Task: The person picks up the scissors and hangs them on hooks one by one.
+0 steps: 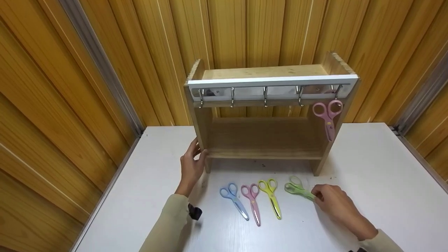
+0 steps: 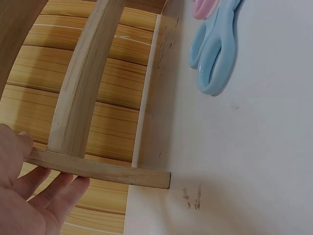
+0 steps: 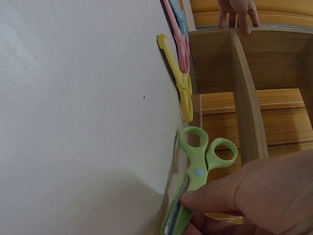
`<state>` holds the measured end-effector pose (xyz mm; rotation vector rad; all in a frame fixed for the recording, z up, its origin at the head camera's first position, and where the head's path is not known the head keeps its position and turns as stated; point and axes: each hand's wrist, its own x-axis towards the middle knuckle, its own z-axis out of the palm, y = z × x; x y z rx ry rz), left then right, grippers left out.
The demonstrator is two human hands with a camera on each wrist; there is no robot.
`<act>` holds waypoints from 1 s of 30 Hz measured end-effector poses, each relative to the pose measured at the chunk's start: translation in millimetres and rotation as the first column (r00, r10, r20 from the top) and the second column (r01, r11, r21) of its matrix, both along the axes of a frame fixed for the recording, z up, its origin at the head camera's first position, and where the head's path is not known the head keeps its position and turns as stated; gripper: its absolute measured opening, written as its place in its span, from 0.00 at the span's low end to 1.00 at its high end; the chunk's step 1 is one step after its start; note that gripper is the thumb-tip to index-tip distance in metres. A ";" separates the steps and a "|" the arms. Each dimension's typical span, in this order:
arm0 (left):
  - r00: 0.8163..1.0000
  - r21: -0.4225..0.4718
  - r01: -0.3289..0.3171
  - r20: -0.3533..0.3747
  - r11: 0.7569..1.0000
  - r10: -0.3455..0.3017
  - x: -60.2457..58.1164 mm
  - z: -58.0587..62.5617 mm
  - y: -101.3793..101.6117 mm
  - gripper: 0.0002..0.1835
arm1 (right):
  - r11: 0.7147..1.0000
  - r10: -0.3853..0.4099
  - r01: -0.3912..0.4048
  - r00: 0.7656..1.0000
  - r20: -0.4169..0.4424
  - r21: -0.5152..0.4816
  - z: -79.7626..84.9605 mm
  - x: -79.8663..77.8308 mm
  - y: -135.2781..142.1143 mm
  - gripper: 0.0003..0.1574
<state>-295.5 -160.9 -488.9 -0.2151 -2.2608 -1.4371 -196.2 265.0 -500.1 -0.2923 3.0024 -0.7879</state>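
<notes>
4 pairs of scissors are in front of the wooden shelf (image 1: 266,143): the blue scissors (image 1: 235,200), lower pink scissors (image 1: 254,206) and yellow scissors (image 1: 273,198) lie side by side on the white table (image 1: 119,210), handles toward the shelf, with the green scissors (image 1: 300,190) to their right. The right hand (image 1: 337,204) pinches the green scissors by the blades between thumb and fingers, finger loops exposed; whether they touch the table I cannot tell. The left hand (image 1: 191,166) grips the shelf's left side panel, thumb on 1 face, fingers on the other. Above, a metal rail (image 1: 248,93) bears 5 hooks (image 1: 265,96); the hanging pink scissors (image 1: 329,120) are on the rightmost, blades down.
</notes>
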 end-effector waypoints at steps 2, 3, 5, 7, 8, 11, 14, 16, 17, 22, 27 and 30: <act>1.000 0.001 -0.001 0.000 1.000 0.001 0.0 0.1 0.0 0.32 | 1.000 0.012 -0.012 1.000 -0.018 0.007 3.6 0.4 -0.2 0.10; 1.000 0.000 -0.002 -0.003 1.000 0.002 -0.1 0.2 0.0 0.32 | 1.000 0.019 -0.018 0.999 -0.032 0.009 5.7 0.7 -0.2 0.10; 1.000 0.000 0.000 -0.004 1.000 0.000 0.0 0.3 0.1 0.32 | 1.000 0.020 -0.020 0.997 -0.075 0.000 11.3 1.4 0.0 0.09; 1.000 -0.004 0.005 -0.013 1.000 -0.005 0.0 0.2 0.2 0.31 | 1.000 0.015 -0.017 0.992 -0.126 -0.015 18.0 2.5 -0.4 0.09; 1.000 -0.005 0.007 -0.020 1.000 -0.007 0.0 0.1 0.2 0.31 | 1.000 0.011 -0.014 0.988 -0.156 -0.021 21.7 3.1 -0.7 0.09; 0.999 -0.007 0.012 -0.037 1.000 -0.012 -0.3 -0.5 0.1 0.31 | 0.999 -0.006 -0.005 0.974 -0.228 -0.045 33.4 4.4 -2.8 0.08; 0.999 -0.009 0.010 -0.046 1.000 -0.010 -0.6 -0.9 0.0 0.31 | 0.998 -0.015 -0.003 0.962 -0.274 -0.063 45.0 4.7 -5.7 0.08; 0.999 -0.007 0.009 -0.049 1.000 -0.010 -0.6 -0.8 0.1 0.31 | 0.997 -0.017 -0.007 0.953 -0.303 -0.077 52.7 4.8 -7.9 0.08; 0.999 -0.006 0.010 -0.050 1.000 -0.010 -0.5 -0.8 0.1 0.31 | 0.996 -0.016 -0.011 0.948 -0.319 -0.084 56.6 4.8 -9.0 0.09; 0.999 -0.001 0.011 -0.045 1.000 -0.011 0.0 -0.8 0.4 0.31 | 0.992 -0.010 -0.040 0.918 -0.397 -0.118 76.2 6.3 -15.3 0.11; 1.000 -0.005 -0.002 -0.021 1.000 0.002 -0.2 -0.7 0.9 0.32 | 0.986 -0.014 -0.059 0.898 -0.440 -0.153 96.2 7.5 -20.7 0.11; 1.000 -0.004 -0.001 -0.013 1.000 0.001 -0.6 -0.3 1.0 0.32 | 0.984 -0.019 -0.068 0.875 -0.484 -0.163 107.4 8.0 -22.4 0.12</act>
